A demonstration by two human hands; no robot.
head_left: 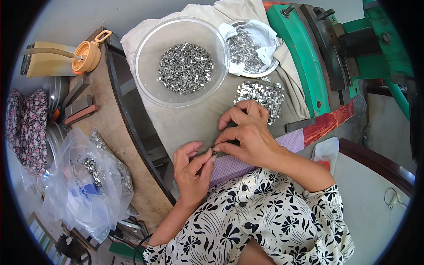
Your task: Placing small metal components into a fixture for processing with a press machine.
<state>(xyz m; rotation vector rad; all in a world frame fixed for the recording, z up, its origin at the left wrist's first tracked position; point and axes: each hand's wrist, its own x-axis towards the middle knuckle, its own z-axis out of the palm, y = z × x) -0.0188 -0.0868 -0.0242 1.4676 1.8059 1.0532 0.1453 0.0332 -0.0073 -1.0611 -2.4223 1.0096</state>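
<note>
Close to my body, over the near edge of the cloth-covered table, my left hand and my right hand meet fingertip to fingertip. Thumb and forefinger of each are pinched on a small metal piece, mostly hidden by the fingers; its exact kind cannot be made out. Just beyond my right hand lies a loose heap of shiny small metal parts. Farther off stands a large clear plastic bowl holding many short metal pieces. To its right, a lined round dish contains thin metal pins.
A green machine with dark metal blocks stands at the right. On the left, a wooden table bears an orange cup lid, metal bars and a clear plastic bag of metal parts. Purple woven material covers the near edge.
</note>
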